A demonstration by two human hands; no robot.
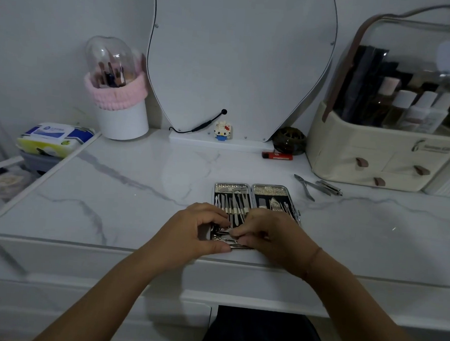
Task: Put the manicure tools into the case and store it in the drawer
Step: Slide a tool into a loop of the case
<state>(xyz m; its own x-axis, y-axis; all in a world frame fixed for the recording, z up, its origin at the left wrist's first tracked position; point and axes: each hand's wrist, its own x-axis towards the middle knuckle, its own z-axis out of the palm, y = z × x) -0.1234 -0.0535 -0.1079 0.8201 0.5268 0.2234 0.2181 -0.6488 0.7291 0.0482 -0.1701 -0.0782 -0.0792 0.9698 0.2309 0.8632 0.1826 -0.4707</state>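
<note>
An open silver manicure case [270,191] lies flat near the front edge of the marble table, with several metal tools strapped in its black lining. My left hand [202,229] grips the case's near left corner, thumb along the front edge. My right hand [270,233] covers the lower middle of the case and its fingers pinch a small metal tool [227,239] at the left half's lower part. Two loose tools lie on the table to the right: cuticle nippers [307,187] and nail clippers [329,187].
A cream cosmetics organiser [377,153] with small drawers stands at the right. A red lighter [277,155], a dark round jar [290,140], a mirror [238,60] with a small figurine [223,131], a brush holder [118,92] and wipes [54,138] sit further back and left.
</note>
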